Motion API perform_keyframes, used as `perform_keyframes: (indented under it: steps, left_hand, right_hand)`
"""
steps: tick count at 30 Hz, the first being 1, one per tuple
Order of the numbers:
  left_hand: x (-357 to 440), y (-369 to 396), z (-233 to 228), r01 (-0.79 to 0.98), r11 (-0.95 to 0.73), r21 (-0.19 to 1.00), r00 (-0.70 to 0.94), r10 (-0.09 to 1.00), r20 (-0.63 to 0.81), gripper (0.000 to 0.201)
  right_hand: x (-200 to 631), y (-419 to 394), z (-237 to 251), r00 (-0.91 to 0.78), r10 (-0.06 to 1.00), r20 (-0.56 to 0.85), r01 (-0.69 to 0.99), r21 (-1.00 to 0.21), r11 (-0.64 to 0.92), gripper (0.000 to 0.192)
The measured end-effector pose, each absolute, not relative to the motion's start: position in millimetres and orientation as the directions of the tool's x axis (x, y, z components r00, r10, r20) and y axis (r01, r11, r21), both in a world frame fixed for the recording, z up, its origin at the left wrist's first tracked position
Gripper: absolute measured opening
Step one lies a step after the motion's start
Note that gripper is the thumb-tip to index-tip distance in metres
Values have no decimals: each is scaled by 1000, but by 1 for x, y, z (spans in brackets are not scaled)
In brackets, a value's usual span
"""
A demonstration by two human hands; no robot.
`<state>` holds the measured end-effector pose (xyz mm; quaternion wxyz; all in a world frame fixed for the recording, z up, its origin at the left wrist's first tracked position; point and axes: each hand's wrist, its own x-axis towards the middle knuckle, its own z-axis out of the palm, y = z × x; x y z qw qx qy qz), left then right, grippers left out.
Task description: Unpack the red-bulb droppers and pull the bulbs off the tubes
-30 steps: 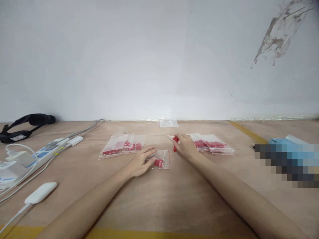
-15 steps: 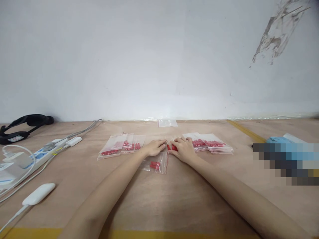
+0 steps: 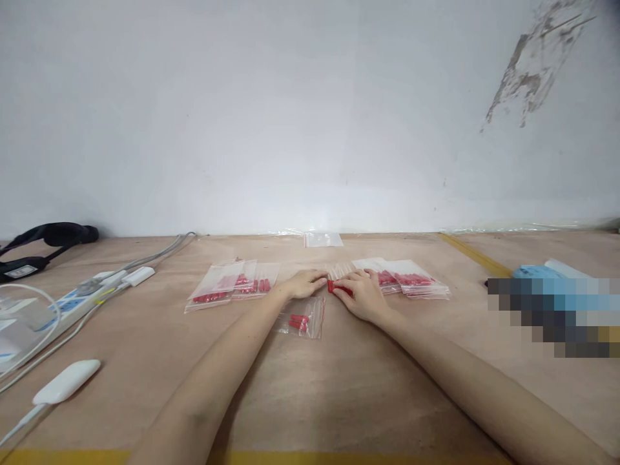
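Red pieces (image 3: pixel 330 286) between left hand (image 3: pixel 304 284) and right hand (image 3: pixel 364 297).

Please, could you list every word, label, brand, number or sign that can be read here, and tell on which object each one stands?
No text can be read.
White label on the black band-like object: its marks are too small and blurred.
Power strip: no legible lettering.
Clear bag near the hands: no readable print.
Pixelated patch at right: nothing legible.
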<state>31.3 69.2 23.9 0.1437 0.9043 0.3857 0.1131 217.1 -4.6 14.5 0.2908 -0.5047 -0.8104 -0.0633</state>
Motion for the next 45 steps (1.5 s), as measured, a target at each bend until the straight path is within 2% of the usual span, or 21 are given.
perform_keyframes:
  steps: [5, 8, 11, 14, 17, 23, 28, 31, 38, 42, 45]
  left_hand:
    - [30, 75, 21, 645, -674, 362, 693, 715, 96, 41]
    - [28, 73, 23, 642, -671, 372, 689, 717, 104, 42]
    - [17, 57, 28, 635, -675, 375, 672, 722, 162, 45]
    - [-3, 27, 34, 591, -731, 340, 693, 677, 249, 46]
    - [-25, -5, 34, 578, -754, 313, 730, 649, 216, 45]
    - [-36, -31, 18, 617, -741, 266, 733, 664, 148, 49]
    - [-31, -30, 14, 616, -738, 276, 713, 671, 204, 51]
    - [-30, -32, 16, 598, -739, 311, 704, 669, 238, 52]
    - [-31, -35, 15, 583, -733, 350, 694, 673, 254, 48]
    - [-32, -34, 14, 588, -732, 344, 687, 676, 265, 48]
    - [-33, -35, 15, 602, -720, 345, 683, 688, 244, 49]
  right_hand:
    - [209, 4, 14, -245, 802, 545, 884, -215, 416, 23]
    - [207, 2, 12, -226, 785, 576, 872, -239, 427, 22]
    - [207, -8, 12, -254, 742, 620, 818, -272, 507, 21]
    - [208, -24, 12, -382, 685, 621, 678, -316, 664, 20]
    - [204, -39, 12, -490, 657, 572, 553, -379, 742, 17]
    - [186, -48, 12, -549, 676, 491, 439, -519, 733, 19]
    - [180, -47, 14, -595, 669, 445, 350, -606, 714, 19]
    - [179, -44, 14, -581, 685, 439, 344, -630, 696, 22]
    - [163, -39, 10, -517, 750, 412, 415, -646, 641, 8]
    - [156, -42, 2, -483, 736, 475, 345, -669, 658, 7]
    - [157, -43, -2, -470, 759, 451, 289, -734, 615, 9]
